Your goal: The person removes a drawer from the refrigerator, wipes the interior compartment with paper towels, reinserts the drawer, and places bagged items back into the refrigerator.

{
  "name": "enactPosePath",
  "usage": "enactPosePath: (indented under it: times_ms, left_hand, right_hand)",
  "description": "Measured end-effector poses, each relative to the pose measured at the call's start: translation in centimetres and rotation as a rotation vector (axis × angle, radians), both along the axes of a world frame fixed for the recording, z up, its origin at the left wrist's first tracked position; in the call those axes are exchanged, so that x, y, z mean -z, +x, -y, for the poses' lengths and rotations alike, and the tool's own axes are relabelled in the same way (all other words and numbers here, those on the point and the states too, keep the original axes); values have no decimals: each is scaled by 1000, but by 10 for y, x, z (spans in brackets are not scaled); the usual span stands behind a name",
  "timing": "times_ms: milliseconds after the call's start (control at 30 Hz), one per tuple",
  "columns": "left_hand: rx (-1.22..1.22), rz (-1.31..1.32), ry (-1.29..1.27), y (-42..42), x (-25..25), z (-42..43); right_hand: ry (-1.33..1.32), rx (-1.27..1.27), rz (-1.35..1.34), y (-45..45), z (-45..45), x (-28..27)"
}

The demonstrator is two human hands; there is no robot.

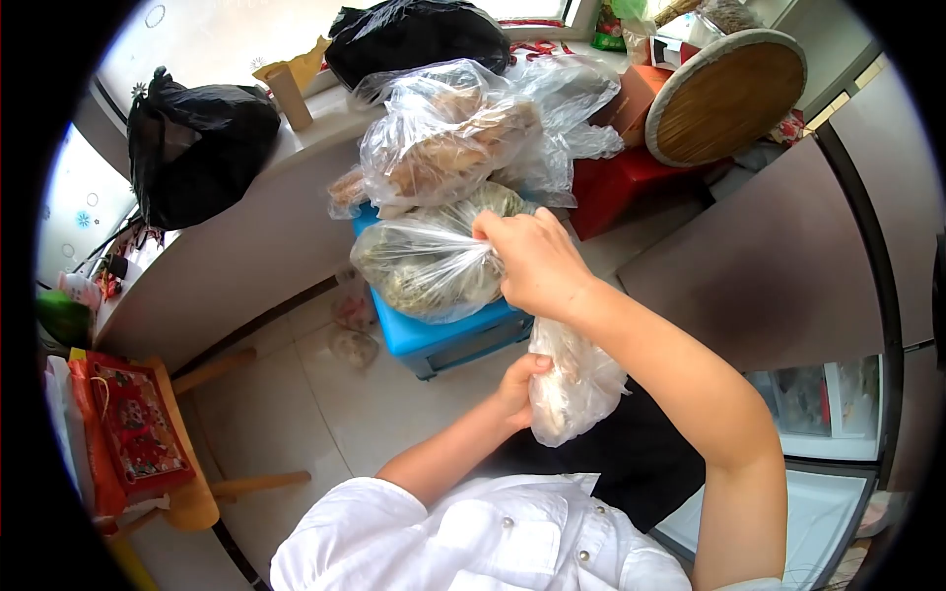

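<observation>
My right hand [540,258] pinches the gathered neck of a clear plastic bag [429,271] with greenish contents, which rests on a blue plastic stool [434,345]. Lower down, near my lap, my left hand [520,392] grips a smaller plastic bag [572,389] with something pale inside; its fingers are partly hidden behind the bag. Just beyond the greenish bag lies a larger clear bag [443,138] holding brownish pieces. What exactly the bags contain is hard to make out through the plastic.
An open fridge drawer [808,512] lies to my right, below the fridge door [759,256]. A round wooden board [727,97] leans at the back right beside a red box [631,187]. Black bags [202,148] sit on the windowsill. A wooden stool [192,502] with red packages stands left.
</observation>
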State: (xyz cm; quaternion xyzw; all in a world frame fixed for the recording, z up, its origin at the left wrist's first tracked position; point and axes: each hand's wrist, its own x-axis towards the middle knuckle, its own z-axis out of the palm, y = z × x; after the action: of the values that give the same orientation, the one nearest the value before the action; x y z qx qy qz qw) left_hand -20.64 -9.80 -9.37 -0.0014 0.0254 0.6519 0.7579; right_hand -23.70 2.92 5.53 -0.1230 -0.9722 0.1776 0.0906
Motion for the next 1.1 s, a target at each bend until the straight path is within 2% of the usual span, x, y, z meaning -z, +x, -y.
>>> enactPosePath:
  times_ms: [100, 133, 233, 333, 467, 567, 833, 1100]
  left_hand:
    - [-7, 1, 24, -2, -8, -3]
    - [5, -23, 28, -3, -11, -2]
    - [27, -63, 30, -4, -15, 3]
    - [30, -37, 30, 1, -17, 2]
    - [54, -20, 59, 6, -18, 0]
    - [60, -4, 49, 6, -20, -1]
    - [71, -9, 33, 6, -12, -1]
    - [51, -97, 116, 17, -48, -7]
  right_hand:
    - [-125, 63, -97, -7, -6, -3]
    - [-256, 121, -36, -10, -6, -6]
    - [-354, 160, -64, -6, -5, -10]
    - [-277, 122, -73, -2, -11, -17]
    - [-95, 1, 53, -1, -17, -37]
    - [67, -16, -97, 0, -13, -31]
    - [86, -44, -218, 10, -10, -46]
    - [-3, 55, -141, 48, -21, -78]
